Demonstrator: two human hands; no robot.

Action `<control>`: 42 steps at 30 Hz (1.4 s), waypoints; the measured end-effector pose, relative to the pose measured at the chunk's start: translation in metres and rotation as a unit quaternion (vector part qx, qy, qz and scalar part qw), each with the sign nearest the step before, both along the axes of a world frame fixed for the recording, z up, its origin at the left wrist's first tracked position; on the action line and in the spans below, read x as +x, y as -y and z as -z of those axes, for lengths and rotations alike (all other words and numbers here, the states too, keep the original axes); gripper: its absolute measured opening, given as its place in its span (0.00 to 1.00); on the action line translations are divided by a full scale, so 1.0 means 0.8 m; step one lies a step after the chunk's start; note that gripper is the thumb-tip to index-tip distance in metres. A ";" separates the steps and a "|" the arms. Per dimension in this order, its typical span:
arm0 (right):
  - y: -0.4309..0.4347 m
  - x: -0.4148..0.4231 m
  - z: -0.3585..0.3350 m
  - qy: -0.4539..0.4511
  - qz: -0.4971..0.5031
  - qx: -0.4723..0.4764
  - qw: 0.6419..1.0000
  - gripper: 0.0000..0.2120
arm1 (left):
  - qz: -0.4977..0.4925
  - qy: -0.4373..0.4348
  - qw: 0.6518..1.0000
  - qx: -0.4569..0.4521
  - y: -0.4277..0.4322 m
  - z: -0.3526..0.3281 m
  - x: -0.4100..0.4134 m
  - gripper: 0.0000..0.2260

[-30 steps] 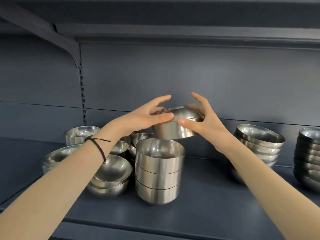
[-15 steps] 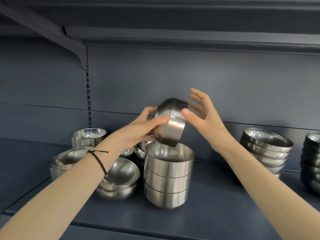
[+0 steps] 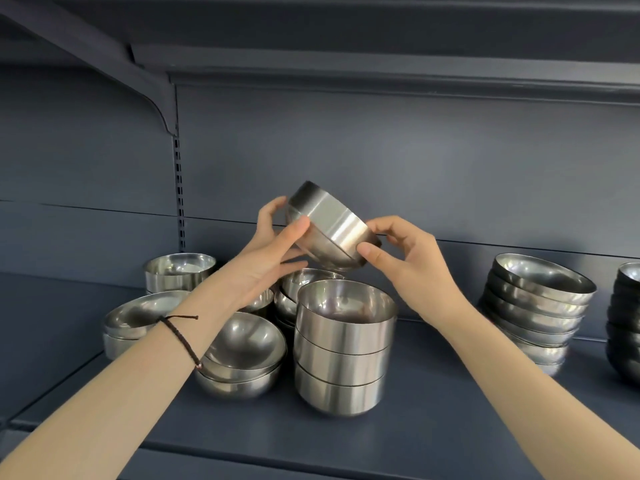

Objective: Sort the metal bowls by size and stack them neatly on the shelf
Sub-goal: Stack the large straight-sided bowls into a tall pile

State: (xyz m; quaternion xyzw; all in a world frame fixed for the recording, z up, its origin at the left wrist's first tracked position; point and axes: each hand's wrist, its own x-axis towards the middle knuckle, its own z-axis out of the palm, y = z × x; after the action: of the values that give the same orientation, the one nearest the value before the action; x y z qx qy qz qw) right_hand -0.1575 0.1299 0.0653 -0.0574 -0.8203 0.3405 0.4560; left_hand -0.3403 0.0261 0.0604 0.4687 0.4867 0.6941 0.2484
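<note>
I hold a straight-sided metal bowl [image 3: 330,228] in the air with both hands, tilted, its base turned down toward me. My left hand [image 3: 273,251] grips its left side, thumb on the front wall. My right hand [image 3: 412,258] pinches its lower right edge. Directly below stands a stack of three straight-sided bowls [image 3: 343,344] on the dark shelf [image 3: 433,427]. Left of that stack sit round bowls nested together [image 3: 242,358].
More bowls lie at the left: a shallow nested pair [image 3: 135,320] and a straight-sided one [image 3: 180,271] behind. A tall leaning stack of round bowls [image 3: 536,306] stands at the right, another dark stack [image 3: 627,320] at the frame edge. The upper shelf's bracket [image 3: 152,98] hangs above left.
The held bowl has been turned over from upside down, through standing on edge, to tilted with its base lower. My right hand moved from open beside it to gripping its lower edge.
</note>
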 end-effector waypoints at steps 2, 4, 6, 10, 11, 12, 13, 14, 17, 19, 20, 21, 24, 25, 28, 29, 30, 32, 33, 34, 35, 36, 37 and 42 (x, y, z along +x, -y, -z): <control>-0.003 0.005 -0.007 0.031 -0.023 0.005 0.999 0.11 | 0.001 -0.018 1.000 -0.005 0.007 -0.004 -0.006 0.34; -0.008 0.008 -0.010 0.065 -0.030 0.007 0.997 0.09 | 0.008 -0.073 0.997 -0.037 0.010 -0.003 -0.010 0.34; -0.011 0.010 -0.010 0.074 -0.030 0.014 0.997 0.10 | -0.001 -0.091 0.994 -0.056 0.010 0.003 -0.011 0.34; -0.012 0.012 0.001 0.034 -0.012 0.005 0.999 0.15 | -0.004 -0.059 0.997 -0.053 0.006 0.016 -0.009 0.34; -0.013 0.012 0.003 0.029 0.001 -0.009 1.000 0.17 | -0.006 -0.055 0.997 -0.054 0.006 0.019 -0.008 0.34; -0.013 0.012 0.006 0.031 0.013 -0.032 0.999 0.20 | -0.010 -0.055 0.997 -0.055 0.006 0.021 -0.007 0.34; -0.013 0.012 0.010 0.039 0.017 -0.067 0.997 0.25 | -0.019 -0.060 0.996 -0.056 0.006 0.024 -0.005 0.34; -0.013 0.012 0.014 0.047 0.012 -0.109 0.993 0.32 | -0.033 -0.072 0.995 -0.056 0.007 0.027 -0.004 0.34; -0.015 0.012 0.026 0.062 -0.030 -0.196 0.978 0.49 | -0.056 -0.108 0.991 -0.050 0.009 0.035 -0.001 0.33; -0.017 0.013 0.033 0.059 -0.039 -0.201 0.977 0.52 | -0.052 -0.119 0.991 -0.045 0.010 0.039 0.002 0.33; -0.018 0.014 0.036 0.054 -0.034 -0.201 0.977 0.52 | -0.054 -0.121 0.990 -0.046 0.010 0.042 0.003 0.33; -0.018 0.015 0.038 0.048 -0.029 -0.202 0.978 0.52 | -0.055 -0.124 0.990 -0.047 0.012 0.045 0.004 0.33; -0.017 0.021 0.045 0.042 -0.027 -0.206 0.977 0.50 | -0.050 -0.126 0.989 -0.051 0.016 0.053 0.010 0.35; -0.017 0.024 0.048 0.042 -0.028 -0.206 0.977 0.49 | -0.048 -0.125 0.990 -0.052 0.018 0.056 0.012 0.35; -0.015 0.034 0.057 0.047 -0.033 -0.194 0.979 0.46 | -0.042 -0.123 0.990 -0.057 0.021 0.061 0.020 0.35; -0.015 0.037 0.059 0.049 -0.031 -0.191 0.980 0.45 | -0.042 -0.123 0.990 -0.059 0.022 0.063 0.023 0.35; -0.015 0.040 0.062 0.050 -0.029 -0.190 0.980 0.45 | -0.040 -0.125 0.989 -0.064 0.022 0.066 0.025 0.36; -0.017 0.043 0.067 0.050 -0.029 -0.189 0.980 0.45 | -0.039 -0.129 0.988 -0.077 0.023 0.071 0.029 0.39; -0.017 0.044 0.070 0.048 -0.031 -0.190 0.980 0.45 | -0.040 -0.128 0.988 -0.080 0.023 0.072 0.031 0.41; -0.017 0.044 0.074 0.046 -0.035 -0.192 0.980 0.45 | -0.040 -0.126 0.988 -0.081 0.024 0.074 0.031 0.44; -0.016 0.043 0.078 0.044 -0.041 -0.195 0.979 0.45 | -0.039 -0.123 0.988 -0.083 0.024 0.076 0.031 0.47; -0.016 0.043 0.084 0.045 -0.051 -0.196 0.978 0.44 | -0.034 -0.122 0.988 -0.085 0.027 0.079 0.033 0.50; -0.014 0.042 0.090 0.053 -0.062 -0.193 0.978 0.44 | -0.027 -0.126 0.988 -0.088 0.030 0.081 0.034 0.53; -0.011 0.037 0.110 0.097 -0.075 -0.162 0.979 0.52 | -0.027 -0.149 0.983 -0.103 0.035 0.093 0.042 0.58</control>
State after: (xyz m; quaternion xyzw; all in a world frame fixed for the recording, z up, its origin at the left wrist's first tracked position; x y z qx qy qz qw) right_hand -0.1281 0.1387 -0.0230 -0.1009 -0.7966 0.4948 0.3324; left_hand -0.3067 -0.0019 -0.0136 0.5253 0.5994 0.5694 0.2015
